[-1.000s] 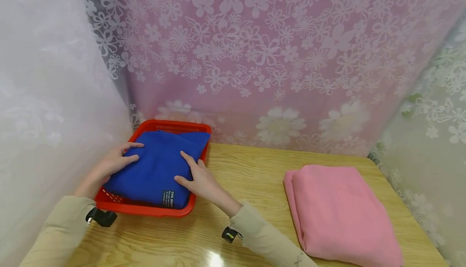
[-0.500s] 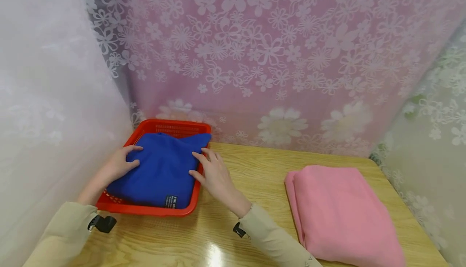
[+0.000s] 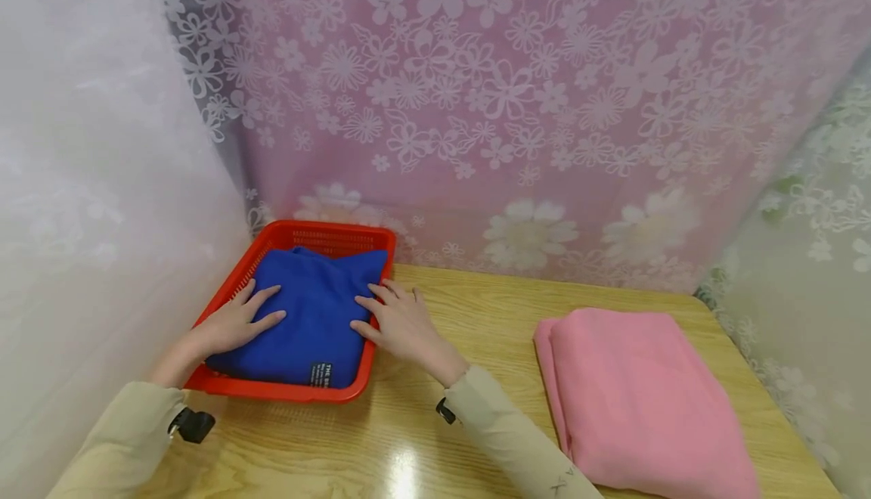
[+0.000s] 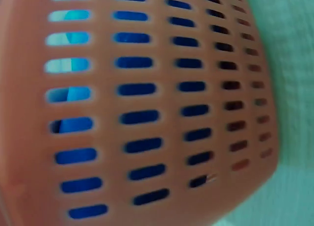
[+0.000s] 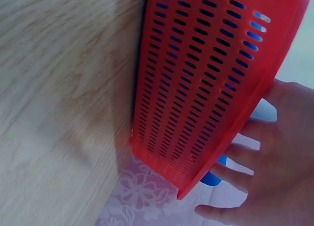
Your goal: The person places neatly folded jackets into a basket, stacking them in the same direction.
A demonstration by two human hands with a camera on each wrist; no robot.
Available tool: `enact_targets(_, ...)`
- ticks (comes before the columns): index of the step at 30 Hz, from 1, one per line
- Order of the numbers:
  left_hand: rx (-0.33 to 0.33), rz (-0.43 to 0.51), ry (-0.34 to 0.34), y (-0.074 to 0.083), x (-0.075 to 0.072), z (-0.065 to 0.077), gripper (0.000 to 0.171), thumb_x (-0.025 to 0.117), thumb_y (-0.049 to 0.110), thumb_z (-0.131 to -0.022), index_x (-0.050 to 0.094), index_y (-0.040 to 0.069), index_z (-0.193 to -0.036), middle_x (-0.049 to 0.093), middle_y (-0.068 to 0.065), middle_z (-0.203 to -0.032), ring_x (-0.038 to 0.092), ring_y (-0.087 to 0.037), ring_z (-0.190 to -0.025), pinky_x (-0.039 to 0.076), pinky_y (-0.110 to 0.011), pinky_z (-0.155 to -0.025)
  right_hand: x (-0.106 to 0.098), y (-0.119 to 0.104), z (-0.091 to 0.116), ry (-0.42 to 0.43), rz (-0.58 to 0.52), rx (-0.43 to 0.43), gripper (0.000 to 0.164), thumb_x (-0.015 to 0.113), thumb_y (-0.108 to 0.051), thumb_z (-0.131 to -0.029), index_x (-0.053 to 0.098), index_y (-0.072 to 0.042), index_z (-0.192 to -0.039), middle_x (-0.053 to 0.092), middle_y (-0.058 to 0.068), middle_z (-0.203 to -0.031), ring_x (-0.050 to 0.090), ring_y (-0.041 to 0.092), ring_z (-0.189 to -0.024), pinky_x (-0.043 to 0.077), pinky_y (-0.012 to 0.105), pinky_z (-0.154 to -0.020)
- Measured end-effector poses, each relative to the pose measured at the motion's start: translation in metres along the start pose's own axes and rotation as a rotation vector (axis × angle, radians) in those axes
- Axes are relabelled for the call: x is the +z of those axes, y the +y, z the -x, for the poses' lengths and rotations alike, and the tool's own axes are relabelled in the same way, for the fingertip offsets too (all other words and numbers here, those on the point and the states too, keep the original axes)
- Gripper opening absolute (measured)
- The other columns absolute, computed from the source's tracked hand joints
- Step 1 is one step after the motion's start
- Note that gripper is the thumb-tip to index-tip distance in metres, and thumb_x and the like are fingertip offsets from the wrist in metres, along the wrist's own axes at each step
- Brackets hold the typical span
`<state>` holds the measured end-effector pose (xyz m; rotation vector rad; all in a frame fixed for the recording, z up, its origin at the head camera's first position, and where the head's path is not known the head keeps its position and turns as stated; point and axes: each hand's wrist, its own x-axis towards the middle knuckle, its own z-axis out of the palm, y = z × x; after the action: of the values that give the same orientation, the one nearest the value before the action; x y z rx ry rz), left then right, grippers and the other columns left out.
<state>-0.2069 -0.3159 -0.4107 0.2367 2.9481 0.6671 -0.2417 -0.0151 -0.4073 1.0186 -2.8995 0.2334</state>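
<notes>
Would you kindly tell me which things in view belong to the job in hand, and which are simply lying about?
Part of the job:
red basket
blue cloth, inside the basket and being handled

Apparently just lying about:
folded pink cloth, untouched on the wooden table, right of the basket
floral backdrop, mere setting

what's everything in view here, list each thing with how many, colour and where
table: 1, light wood, across the lower part of the head view
basket: 1, red, on the table's left part
blue cloth: 1, blue, inside the basket
label: 1, dark with pale lettering, on the blue cloth's near edge
pink cloth: 1, pink, folded on the table's right part
curtain: pieces unclear, pink behind, whitish at both sides
wrist cameras: 2, black, one by each cuff
sleeves: 2, beige, on the forearms
left hand: 1, bare, on the blue cloth's left side
right hand: 1, bare, at the blue cloth's right edge
</notes>
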Motion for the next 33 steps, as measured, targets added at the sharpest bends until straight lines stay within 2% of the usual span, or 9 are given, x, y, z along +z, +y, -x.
enact_targets(5, 0.012, 0.023, -0.036, 0.001, 0.006, -0.004, 0.076, 0.05, 0.046, -0.104, 0.025, -0.005, -0.156, 0.004, -0.045, -0.156, 0.013, -0.073, -0.136, 0.022, -0.08, -0.105, -0.002, 0.0, 0.001, -0.028, 0.045, 0.022, 0.055, 0.04, -0.058, -0.105, 0.047, -0.032, -0.153, 0.034, 0.002, -0.163, 0.025, 0.028, -0.152, 0.028, 0.063, -0.116)
enact_targets(10, 0.013, -0.086, 0.067, 0.018, 0.006, -0.002, 0.067, 0.059, 0.035, -0.102, 0.04, -0.009, -0.149, 0.022, -0.048, -0.151, 0.025, -0.071, -0.134, 0.027, -0.076, -0.106, -0.005, 0.004, 0.01, 0.016, -0.049, 0.051, 0.055, 0.048, -0.054, -0.103, 0.047, -0.031, -0.153, 0.031, 0.006, -0.164, 0.026, 0.033, -0.151, 0.03, 0.063, -0.114)
enact_targets(15, 0.022, -0.16, 0.331, 0.054, 0.006, 0.005, 0.045, 0.067, 0.02, -0.097, 0.06, -0.005, -0.134, 0.053, -0.039, -0.135, 0.052, -0.056, -0.121, 0.043, -0.067, -0.1, -0.016, 0.014, 0.026, 0.199, -0.133, 0.021, 0.044, 0.061, -0.041, -0.101, 0.062, -0.024, -0.142, 0.051, 0.008, -0.151, 0.046, 0.035, -0.139, 0.042, 0.057, -0.108)
enact_targets(17, 0.033, -0.121, 0.422, 0.071, 0.005, 0.007, 0.039, 0.068, 0.017, -0.096, 0.063, -0.001, -0.131, 0.058, -0.033, -0.132, 0.063, -0.049, -0.101, 0.055, -0.059, -0.084, -0.025, 0.019, 0.034, 0.273, -0.181, -0.006, 0.038, 0.066, -0.034, -0.1, 0.067, -0.019, -0.135, 0.059, 0.009, -0.142, 0.054, 0.033, -0.131, 0.045, 0.053, -0.106)
enact_targets(19, 0.055, -0.093, 0.487, 0.088, 0.004, 0.009, 0.035, 0.067, 0.017, -0.097, 0.066, 0.003, -0.129, 0.062, -0.029, -0.128, 0.065, -0.038, -0.075, 0.057, -0.048, -0.063, -0.034, 0.023, 0.042, 0.326, -0.217, -0.023, 0.033, 0.068, -0.029, -0.099, 0.07, -0.016, -0.13, 0.064, 0.009, -0.135, 0.059, 0.032, -0.125, 0.049, 0.049, -0.103)
enact_targets(21, 0.077, -0.069, 0.519, 0.104, 0.005, 0.009, 0.033, 0.067, 0.018, -0.097, 0.067, 0.006, -0.128, 0.064, -0.025, -0.127, 0.057, -0.027, -0.056, 0.05, -0.036, -0.047, -0.042, 0.029, 0.05, 0.364, -0.243, -0.021, 0.03, 0.069, -0.027, -0.098, 0.072, -0.016, -0.126, 0.067, 0.009, -0.131, 0.062, 0.03, -0.121, 0.051, 0.047, -0.1)
enact_targets(23, 0.098, -0.05, 0.537, 0.12, 0.008, 0.008, 0.032, 0.067, 0.02, -0.098, 0.068, 0.01, -0.128, 0.066, -0.022, -0.128, 0.046, -0.018, -0.047, 0.041, -0.03, -0.042, -0.05, 0.034, 0.058, 0.394, -0.251, 0.0, 0.029, 0.07, -0.028, -0.098, 0.073, -0.017, -0.124, 0.068, 0.008, -0.129, 0.063, 0.03, -0.119, 0.053, 0.047, -0.097)
enact_targets(27, 0.153, -0.02, 0.569, 0.15, 0.017, 0.004, 0.032, 0.068, 0.022, -0.098, 0.069, 0.013, -0.128, 0.068, -0.015, -0.127, 0.039, -0.014, -0.045, 0.036, -0.027, -0.039, -0.062, 0.045, 0.073, 0.43, -0.249, 0.047, 0.029, 0.07, -0.03, -0.098, 0.074, -0.018, -0.123, 0.068, 0.006, -0.13, 0.062, 0.029, -0.122, 0.052, 0.048, -0.099)
enact_targets(33, 0.239, -0.01, 0.597, 0.191, 0.035, -0.007, 0.03, 0.07, 0.022, -0.097, 0.071, 0.014, -0.126, 0.071, -0.01, -0.118, 0.051, -0.018, -0.058, 0.041, -0.03, -0.043, -0.075, 0.061, 0.1, 0.43, -0.255, 0.093, 0.032, 0.069, -0.03, -0.098, 0.072, -0.016, -0.127, 0.066, 0.007, -0.134, 0.06, 0.032, -0.124, 0.05, 0.051, -0.1)
